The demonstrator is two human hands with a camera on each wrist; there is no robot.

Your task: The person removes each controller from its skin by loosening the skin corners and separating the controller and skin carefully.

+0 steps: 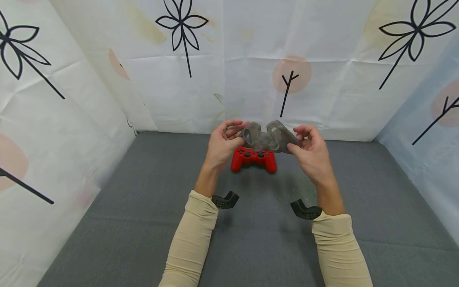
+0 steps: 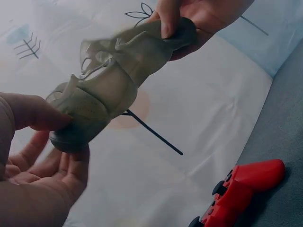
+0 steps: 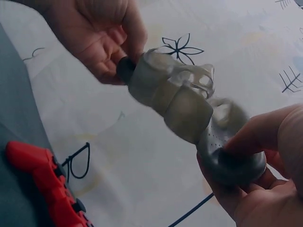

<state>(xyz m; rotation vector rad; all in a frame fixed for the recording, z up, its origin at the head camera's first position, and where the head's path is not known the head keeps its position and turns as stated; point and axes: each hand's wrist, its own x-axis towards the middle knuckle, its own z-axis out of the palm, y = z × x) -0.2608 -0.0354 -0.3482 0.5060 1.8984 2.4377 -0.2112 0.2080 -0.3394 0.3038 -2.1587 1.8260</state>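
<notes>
Both hands hold a translucent grey silicone controller cover [image 1: 264, 140] in the air, stretched out between them. My left hand [image 1: 223, 144] pinches one end between thumb and fingers. At the other end, my right hand [image 1: 312, 154] does the same. In the left wrist view, the cover [image 2: 113, 85] looks soft and hollow, with cut-out openings along its upper side. The right wrist view shows small dots on the part of the cover [image 3: 184, 111] by my right thumb. Beneath it, a red game controller [image 1: 254, 160] lies on the table, its top edge partly behind the cover.
A grey cloth-covered table [image 1: 150, 223] spreads out under both arms. White fabric walls [image 1: 247, 36] with printed flowers and twigs stand behind and at both sides. Black wrist mounts [image 1: 225, 200] sit at the sleeve cuffs.
</notes>
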